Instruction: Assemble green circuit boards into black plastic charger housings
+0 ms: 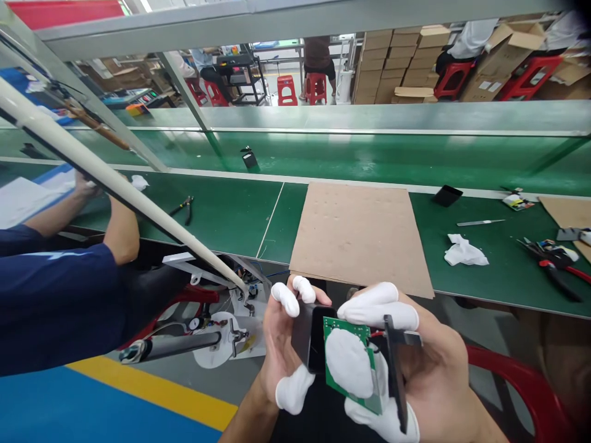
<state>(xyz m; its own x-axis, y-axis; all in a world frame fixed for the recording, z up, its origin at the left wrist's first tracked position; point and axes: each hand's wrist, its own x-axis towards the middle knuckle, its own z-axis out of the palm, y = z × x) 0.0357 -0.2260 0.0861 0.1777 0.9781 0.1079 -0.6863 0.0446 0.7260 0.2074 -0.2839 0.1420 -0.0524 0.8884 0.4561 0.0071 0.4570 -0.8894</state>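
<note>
White finger cots cover several fingertips on both hands. My left hand (281, 344) is closed around a black rectangular housing (305, 335), its open end turned toward the right. In my right hand (429, 363) is a green circuit board (339, 387) joined to a black end plate (394, 375) with a metal prong. A white pad-like lump (349, 363) covers much of the board's face. Red wire shows between board and plate. The board's left edge is right at the housing's opening; whether they touch I cannot tell.
A cardboard sheet (357, 234) lies on the green bench ahead. To its right are a black box (447, 195), a thin blade-like tool (481, 223), crumpled tissue (465, 251) and red-handled pliers (558, 264). Other pliers (186, 210) lie left, near a co-worker's arm (120, 224). A pale pole (138, 191) slants across the left.
</note>
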